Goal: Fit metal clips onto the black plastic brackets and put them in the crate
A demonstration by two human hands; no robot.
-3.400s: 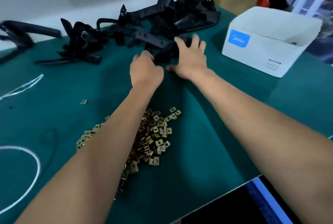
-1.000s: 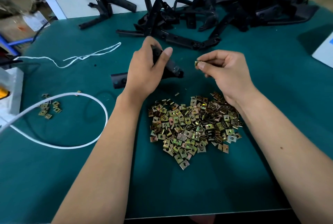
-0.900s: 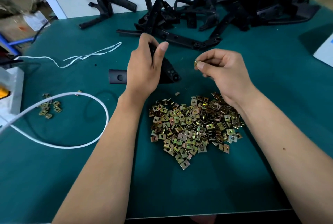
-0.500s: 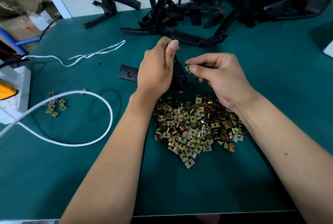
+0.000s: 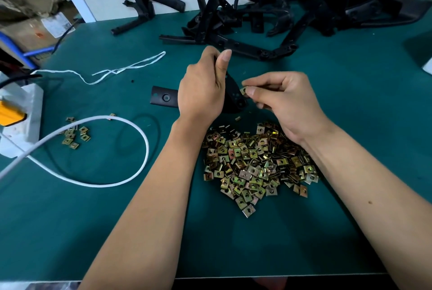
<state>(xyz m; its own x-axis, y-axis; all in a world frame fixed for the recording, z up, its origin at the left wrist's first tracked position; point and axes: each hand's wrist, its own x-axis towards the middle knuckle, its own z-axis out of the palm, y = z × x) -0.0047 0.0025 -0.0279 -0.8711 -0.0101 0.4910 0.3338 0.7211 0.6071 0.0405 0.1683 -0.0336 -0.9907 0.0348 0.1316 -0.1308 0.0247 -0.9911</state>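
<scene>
Black plastic bracket (image 5: 233,93) is up off the green mat (image 5: 350,126), gripped in the left hand (image 5: 201,93) with fingers and thumb wrapped round its upper part, flat end (image 5: 163,97) sticking out to the left. Right hand (image 5: 287,102) pinches one brass-coloured metal clip (image 5: 243,90) right against the bracket's edge. Just below both wrists sits a big pile of loose clips (image 5: 254,166). More black brackets (image 5: 292,14) are heaped along the far edge. Off to the left: a white cable loop (image 5: 131,173), a few stray clips (image 5: 74,136), white string (image 5: 126,70).
</scene>
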